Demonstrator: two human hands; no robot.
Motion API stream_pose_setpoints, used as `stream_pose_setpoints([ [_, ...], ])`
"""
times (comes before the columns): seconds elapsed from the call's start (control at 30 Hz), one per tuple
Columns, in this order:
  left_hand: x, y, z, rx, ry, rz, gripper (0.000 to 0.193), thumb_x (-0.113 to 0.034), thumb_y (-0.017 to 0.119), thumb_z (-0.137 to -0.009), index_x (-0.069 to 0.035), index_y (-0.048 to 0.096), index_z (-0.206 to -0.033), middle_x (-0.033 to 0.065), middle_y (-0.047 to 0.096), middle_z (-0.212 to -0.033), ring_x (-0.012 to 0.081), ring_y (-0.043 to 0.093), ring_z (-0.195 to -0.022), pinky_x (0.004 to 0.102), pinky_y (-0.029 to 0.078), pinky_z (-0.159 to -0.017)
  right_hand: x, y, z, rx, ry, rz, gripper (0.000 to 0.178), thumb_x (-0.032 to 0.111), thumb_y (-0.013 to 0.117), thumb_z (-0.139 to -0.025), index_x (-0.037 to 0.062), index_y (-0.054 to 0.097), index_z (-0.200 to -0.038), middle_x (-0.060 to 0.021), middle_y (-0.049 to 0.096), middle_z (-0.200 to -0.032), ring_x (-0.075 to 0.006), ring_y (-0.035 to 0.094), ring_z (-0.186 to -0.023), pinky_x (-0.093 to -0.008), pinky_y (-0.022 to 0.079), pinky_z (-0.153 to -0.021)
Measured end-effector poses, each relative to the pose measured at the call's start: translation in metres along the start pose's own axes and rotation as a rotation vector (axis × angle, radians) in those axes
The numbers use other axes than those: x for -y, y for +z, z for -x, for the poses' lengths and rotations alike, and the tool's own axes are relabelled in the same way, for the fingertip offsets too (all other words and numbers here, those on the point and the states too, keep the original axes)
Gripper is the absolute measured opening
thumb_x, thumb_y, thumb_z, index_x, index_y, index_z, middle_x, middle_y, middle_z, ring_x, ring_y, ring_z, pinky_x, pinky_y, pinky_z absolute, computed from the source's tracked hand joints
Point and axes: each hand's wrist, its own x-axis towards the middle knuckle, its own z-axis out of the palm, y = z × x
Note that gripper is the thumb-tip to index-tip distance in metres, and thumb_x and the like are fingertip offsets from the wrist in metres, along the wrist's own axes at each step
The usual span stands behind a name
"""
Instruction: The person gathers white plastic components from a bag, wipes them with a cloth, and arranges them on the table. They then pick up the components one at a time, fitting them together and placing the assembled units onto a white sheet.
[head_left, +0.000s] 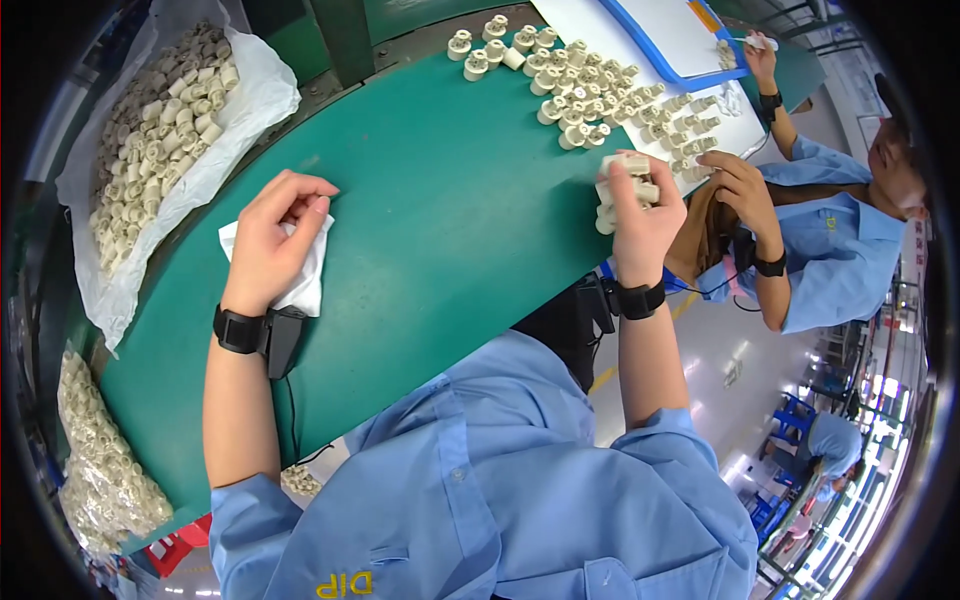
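Observation:
My right hand (645,215) is closed around several cream plastic sockets (636,165), cylindrical and clustered between thumb and fingers, above the right edge of the green table. On the left, my left hand (275,235) has its fingers curled and pressed together over a crumpled white cloth (308,275); whatever lies inside the fingers, if anything, is hidden. Beyond my right hand, many similar cream sockets (575,95) stand close together on the table. More sockets (685,130) are set out on a white sheet beside them.
An open white bag (265,85) full of cream parts lies at the far left, a clear bag of parts (110,460) at the near left. A blue-framed tray (690,75) is at the far right. A co-worker (830,240) in blue reaches toward the sockets at right.

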Motion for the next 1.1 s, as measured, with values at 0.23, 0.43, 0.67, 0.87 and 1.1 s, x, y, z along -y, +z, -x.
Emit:
stream_pose_setpoints([
  [0.23, -0.002, -0.001, 0.000, 0.022, -0.008, -0.032, 0.010, -0.004, 0.063, -0.094, 0.000, 0.067, -0.102, 0.0044, 0.058, -0.087, 0.0124, 0.055, -0.076, 0.0249, 0.045, -0.069, 0.005, -0.034, -0.021, 0.056, 0.668, -0.972, 0.026, 0.027, 0.061, -0.097, 0.0031, 0.063, -0.108, -0.0099, 0.065, -0.094, -0.0254, 0.064, -0.085, -0.0369, 0.053, -0.072],
  [0.43, -0.002, 0.001, -0.001, 0.020, -0.026, -0.043, 0.010, -0.004, 0.063, -0.094, 0.000, 0.067, -0.101, 0.0045, 0.058, -0.087, 0.0120, 0.055, -0.076, 0.0247, 0.045, -0.069, 0.012, -0.018, -0.013, 0.120, 0.707, -1.182, 0.027, 0.027, 0.057, -0.098, 0.0019, 0.061, -0.107, -0.0115, 0.063, -0.097, -0.0266, 0.061, -0.089, -0.0363, 0.052, -0.074],
  [0.67, 0.001, 0.002, 0.000, 0.014, -0.011, -0.025, 0.010, -0.005, 0.063, -0.094, 0.000, 0.067, -0.101, 0.0046, 0.059, -0.087, 0.0123, 0.055, -0.076, 0.0245, 0.045, -0.069, 0.026, 0.030, 0.005, 0.191, 0.793, -1.326, 0.028, 0.026, 0.056, -0.097, 0.0006, 0.061, -0.107, -0.0117, 0.060, -0.099, -0.0256, 0.059, -0.088, -0.0359, 0.051, -0.072],
  [0.87, 0.008, -0.001, 0.002, 0.003, 0.047, 0.023, 0.009, -0.005, 0.061, -0.094, -0.002, 0.067, -0.101, 0.0047, 0.060, -0.088, 0.0138, 0.056, -0.073, 0.0258, 0.046, -0.067, 0.068, 0.092, 0.009, 0.367, 0.874, -1.350, 0.027, 0.026, 0.057, -0.096, 0.0003, 0.061, -0.105, -0.0114, 0.060, -0.099, -0.0249, 0.058, -0.088, -0.0351, 0.050, -0.071],
  [1.1, 0.013, -0.005, 0.003, -0.037, 0.038, 0.075, 0.011, -0.011, 0.061, -0.090, -0.006, 0.068, -0.097, 0.0088, 0.067, -0.087, 0.0232, 0.065, -0.074, 0.0350, 0.052, -0.067, 0.106, 0.198, -0.004, 0.702, 0.837, -1.290, 0.025, 0.025, 0.058, -0.095, 0.0014, 0.063, -0.100, -0.0116, 0.062, -0.096, -0.0262, 0.058, -0.088, -0.0366, 0.050, -0.073],
])
